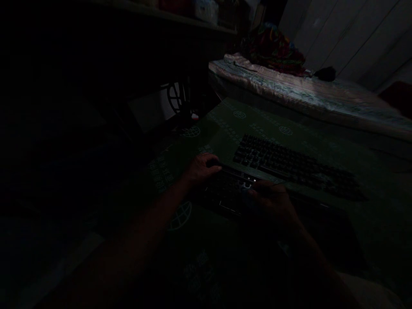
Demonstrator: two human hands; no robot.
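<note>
A dark keyboard (215, 192) lies on the green printed sheet (175, 169), with a few pale gaps among its keys. At its upper left edge, my left hand (202, 167) is closed, the thumb along the rim. My right hand (272, 197) bends over the middle of the keyboard, fingers pinched together beside the pale gaps. Something faintly bluish shows at those fingertips, too dark to name. Beyond the keyboard, black keycaps (270, 156) lie in rows like a full key layout. Deep shadow hides most of the keyboard's right part.
A raised bed or platform with a pale patterned cover (283, 92) runs along the back. On it are a heap of red patterned cloth (277, 49) and a dark bundle (326, 74). A dark table (180, 17) stands at upper left, with a spoked wheel (175, 98) below.
</note>
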